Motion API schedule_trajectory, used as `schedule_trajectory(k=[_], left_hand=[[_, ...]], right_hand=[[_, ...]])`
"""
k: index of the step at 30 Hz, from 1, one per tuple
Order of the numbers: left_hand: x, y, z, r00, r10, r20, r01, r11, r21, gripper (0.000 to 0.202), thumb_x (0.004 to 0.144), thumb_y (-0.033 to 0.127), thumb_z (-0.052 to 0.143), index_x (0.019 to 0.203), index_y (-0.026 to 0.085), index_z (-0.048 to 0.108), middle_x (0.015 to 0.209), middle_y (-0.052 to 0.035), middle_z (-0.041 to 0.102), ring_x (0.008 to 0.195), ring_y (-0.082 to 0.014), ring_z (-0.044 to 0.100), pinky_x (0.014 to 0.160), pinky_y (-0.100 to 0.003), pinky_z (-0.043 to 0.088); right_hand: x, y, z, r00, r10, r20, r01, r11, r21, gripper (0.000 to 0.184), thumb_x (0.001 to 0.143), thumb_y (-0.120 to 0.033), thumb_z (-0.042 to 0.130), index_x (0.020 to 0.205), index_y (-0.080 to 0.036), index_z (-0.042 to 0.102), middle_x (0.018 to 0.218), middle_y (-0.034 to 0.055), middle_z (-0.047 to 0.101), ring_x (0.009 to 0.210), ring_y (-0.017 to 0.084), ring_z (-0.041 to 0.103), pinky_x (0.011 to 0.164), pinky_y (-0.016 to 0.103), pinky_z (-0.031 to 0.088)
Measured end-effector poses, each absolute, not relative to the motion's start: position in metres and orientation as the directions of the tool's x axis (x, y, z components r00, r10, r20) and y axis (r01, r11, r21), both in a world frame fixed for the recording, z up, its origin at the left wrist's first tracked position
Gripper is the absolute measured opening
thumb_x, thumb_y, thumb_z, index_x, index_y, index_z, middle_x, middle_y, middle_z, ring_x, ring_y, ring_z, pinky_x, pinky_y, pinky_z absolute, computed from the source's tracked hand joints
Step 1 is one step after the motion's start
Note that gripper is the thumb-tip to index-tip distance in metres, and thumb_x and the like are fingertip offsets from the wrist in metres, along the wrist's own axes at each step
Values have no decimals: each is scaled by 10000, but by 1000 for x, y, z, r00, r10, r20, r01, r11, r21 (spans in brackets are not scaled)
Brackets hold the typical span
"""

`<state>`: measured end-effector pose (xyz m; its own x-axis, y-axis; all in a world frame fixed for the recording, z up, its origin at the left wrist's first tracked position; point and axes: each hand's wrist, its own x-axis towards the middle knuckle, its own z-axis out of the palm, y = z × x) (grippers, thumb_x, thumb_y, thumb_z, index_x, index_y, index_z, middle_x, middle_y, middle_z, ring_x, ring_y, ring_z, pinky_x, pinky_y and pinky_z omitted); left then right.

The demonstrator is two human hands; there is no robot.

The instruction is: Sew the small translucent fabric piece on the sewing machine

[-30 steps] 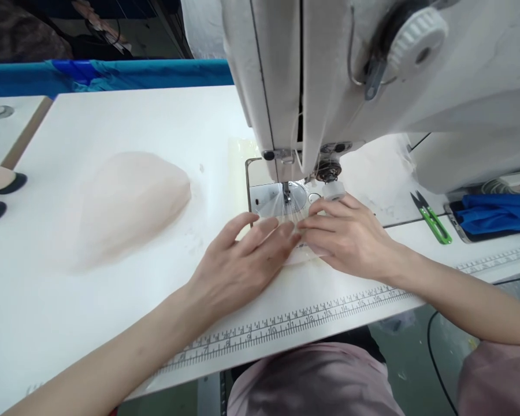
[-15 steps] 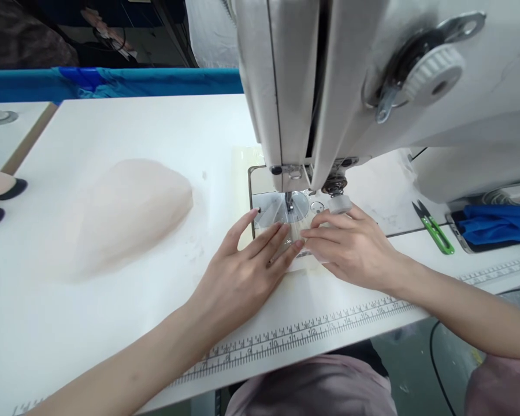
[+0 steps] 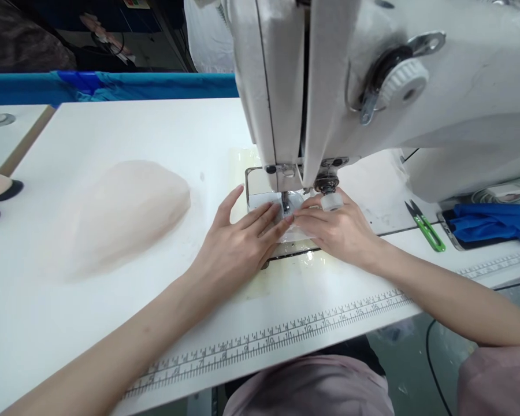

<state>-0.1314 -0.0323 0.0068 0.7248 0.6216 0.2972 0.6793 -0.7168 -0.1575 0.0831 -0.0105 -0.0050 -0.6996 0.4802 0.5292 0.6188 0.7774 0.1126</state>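
A thin, see-through whitish piece of fabric (image 3: 298,234) lies on the needle plate, under and in front of the presser foot (image 3: 285,202) of a sewing machine (image 3: 281,104). My left hand (image 3: 238,248) rests flat on the plate's left side, thumb spread away, fingertips pressing the fabric beside the foot. On the other side, my right hand (image 3: 340,228) has its fingers closed together at the fabric's right edge, below the white knob. The fingertips of both hands nearly meet in front of the foot.
A sheer pale fabric piece (image 3: 143,214) lies on the white table to the left. Green thread snips (image 3: 427,226), a phone (image 3: 450,231) and blue cloth (image 3: 489,225) are at right. A printed ruler (image 3: 268,341) runs along the front edge. Black-tipped pale objects (image 3: 2,190) stand far left.
Both hands have moved forward, closer to the presser foot, with the sheer fabric. More of the plate's front edge now shows. The view has shifted slightly.
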Motion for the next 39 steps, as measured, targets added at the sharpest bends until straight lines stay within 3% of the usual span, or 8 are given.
schedule_trajectory(k=[4, 7, 11, 18, 23, 28, 32, 39], left_hand=[[-132, -28, 6, 724, 605, 331, 679, -709, -189, 316, 972, 176, 439, 1272, 217, 528, 1259, -78, 637, 1168, -237, 591, 1077, -576, 319], [-133, -29, 3, 688, 579, 437, 702, -684, -199, 261, 925, 174, 527, 1161, 249, 610, 1187, -53, 678, 1007, -269, 638, 851, -494, 447], [-132, -32, 6, 615, 665, 424, 726, -688, 27, 193, 941, 161, 482, 1038, 212, 641, 1028, -24, 721, 704, -174, 604, 606, -344, 431], [-127, -13, 23, 539, 824, 174, 714, -557, 424, 267, 935, 226, 412, 1014, 163, 660, 938, -56, 629, 730, -151, 588, 582, -259, 453], [-125, 3, 22, 576, 796, 185, 635, -579, 512, 252, 885, 230, 469, 908, 179, 714, 820, -33, 580, 651, -121, 551, 557, -238, 437], [-127, 5, 21, 589, 783, 199, 593, -587, 551, 333, 914, 259, 442, 720, 166, 696, 756, -26, 557, 637, -115, 541, 576, -248, 443], [-129, -10, 13, 643, 705, 300, 577, -703, 416, 326, 934, 248, 440, 779, 159, 713, 816, -57, 554, 701, -141, 538, 632, -286, 465], [-128, -42, 3, 735, 494, 464, 639, -734, -231, 198, 887, 177, 565, 1042, 217, 681, 940, -48, 692, 854, -222, 570, 786, -389, 423]], right_hand=[[82, -9, -6, -693, 515, 505, 653, 744, 137, 265, 881, -38, 475, 856, -177, 699, 809, 3, 743, 783, 164, 605, 860, 346, 392], [81, -11, -6, -668, 526, 527, 667, 737, 110, 199, 880, -90, 523, 938, -165, 698, 821, 2, 743, 791, 166, 607, 871, 345, 387], [83, -11, -5, -643, 540, 542, 645, 764, 5, 199, 873, -90, 550, 932, -188, 713, 798, -11, 739, 768, 150, 619, 845, 313, 404], [85, -5, -8, -509, 677, 531, 724, 671, -162, 197, 933, -227, 529, 927, -210, 726, 727, -3, 700, 651, 147, 556, 754, 307, 438], [83, -3, -8, -481, 719, 502, 771, 619, -148, 195, 921, -249, 543, 866, -209, 726, 690, 10, 680, 681, 177, 545, 705, 316, 424], [84, -5, -6, -512, 698, 501, 738, 656, -158, 204, 939, -237, 530, 919, -220, 732, 711, -7, 698, 665, 153, 567, 785, 326, 424], [84, -13, -4, -581, 641, 502, 670, 726, -152, 158, 914, -206, 571, 893, -224, 727, 840, -18, 739, 762, 145, 619, 801, 320, 403], [85, -24, -4, -686, 488, 540, 593, 804, 26, 239, 875, -58, 524, 829, -204, 708, 930, -25, 750, 953, 159, 632, 830, 341, 387]])
